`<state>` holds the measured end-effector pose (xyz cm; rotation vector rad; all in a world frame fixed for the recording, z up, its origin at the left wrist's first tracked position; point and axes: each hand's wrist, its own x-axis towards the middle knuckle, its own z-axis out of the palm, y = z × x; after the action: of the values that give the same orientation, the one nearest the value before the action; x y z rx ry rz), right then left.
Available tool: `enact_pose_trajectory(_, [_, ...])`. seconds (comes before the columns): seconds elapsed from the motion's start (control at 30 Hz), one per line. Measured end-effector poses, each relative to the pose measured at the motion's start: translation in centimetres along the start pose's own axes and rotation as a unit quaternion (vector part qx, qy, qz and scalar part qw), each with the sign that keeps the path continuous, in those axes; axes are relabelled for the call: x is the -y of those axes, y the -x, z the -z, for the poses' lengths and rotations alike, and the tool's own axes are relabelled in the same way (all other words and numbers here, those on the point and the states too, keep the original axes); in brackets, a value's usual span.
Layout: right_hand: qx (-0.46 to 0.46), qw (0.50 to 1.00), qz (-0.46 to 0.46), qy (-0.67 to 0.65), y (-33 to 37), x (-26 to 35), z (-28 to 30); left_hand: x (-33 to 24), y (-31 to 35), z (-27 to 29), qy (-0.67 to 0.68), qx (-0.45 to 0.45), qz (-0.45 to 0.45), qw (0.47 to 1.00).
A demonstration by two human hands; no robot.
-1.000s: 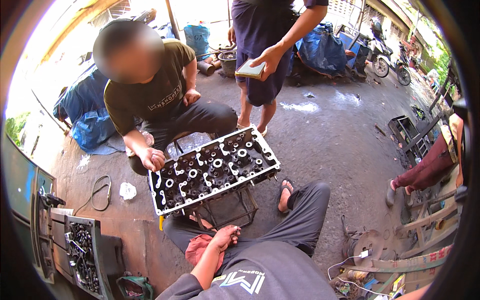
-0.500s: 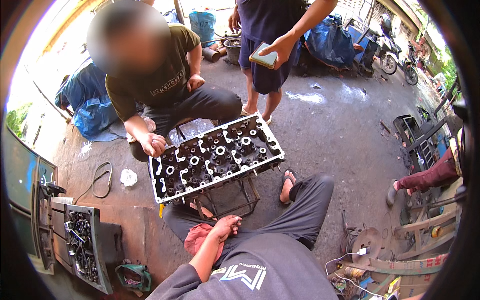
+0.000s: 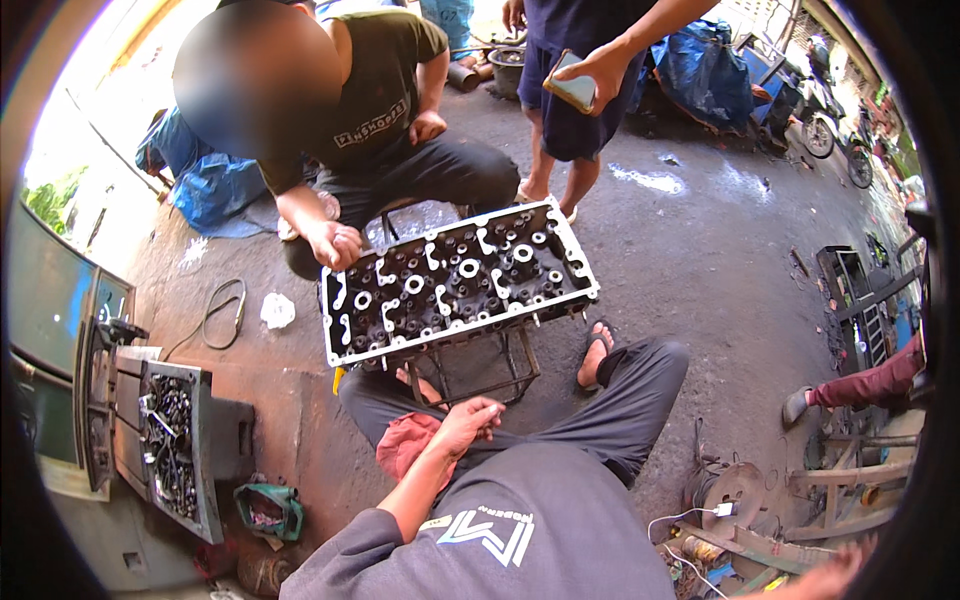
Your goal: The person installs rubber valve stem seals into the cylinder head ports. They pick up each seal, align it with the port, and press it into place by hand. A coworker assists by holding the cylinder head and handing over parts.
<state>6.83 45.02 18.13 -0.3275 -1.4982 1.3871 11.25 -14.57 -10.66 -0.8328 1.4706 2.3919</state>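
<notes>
My left hand is closed above my lap, fingers curled together. A small pale spot shows at its fingertips, too small to name. Beside that wrist a red cloth lies on my thigh. My right hand is stretched out at the lower right edge, near the wooden pieces, its fingers smeared by motion. In front of me an engine cylinder head with a pale rim and dark inside rests on a metal stand. A seated person's hand is at its far left corner, fingers curled.
At left stands a tray of dark metal parts, with a green container nearby. A standing person holds a phone. Wooden pieces and a cable reel lie at right. A motorcycle stands far right.
My view has turned, so the scene sits farther right and higher. My right hand has come into sight at the lower right. My left hand stays closed over my lap.
</notes>
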Motion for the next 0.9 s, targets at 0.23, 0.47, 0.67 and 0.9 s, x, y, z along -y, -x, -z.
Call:
enact_pose_trajectory(0.23, [0.492, 0.553, -0.605, -0.292, 24.1, -5.5, -25.0, -11.1, 3.3, -5.5, 0.013, -0.028, -0.238, 0.971])
enact_pose_trajectory(0.47, [0.592, 0.352, -0.642, -0.335, 29.4, -0.9, -30.9, -15.2, 8.5, -9.3, 0.017, -0.077, -0.373, 0.925])
enact_pose_trajectory(0.67, [0.615, 0.331, -0.646, -0.308, 30.4, -0.7, -30.7, -14.9, 7.8, -9.7, 0.029, -0.057, -0.352, 0.934])
enact_pose_trajectory(0.9, [0.635, 0.331, -0.633, -0.292, 31.2, -0.6, -30.9, -15.0, 7.3, -9.5, 0.025, -0.059, -0.33, 0.942])
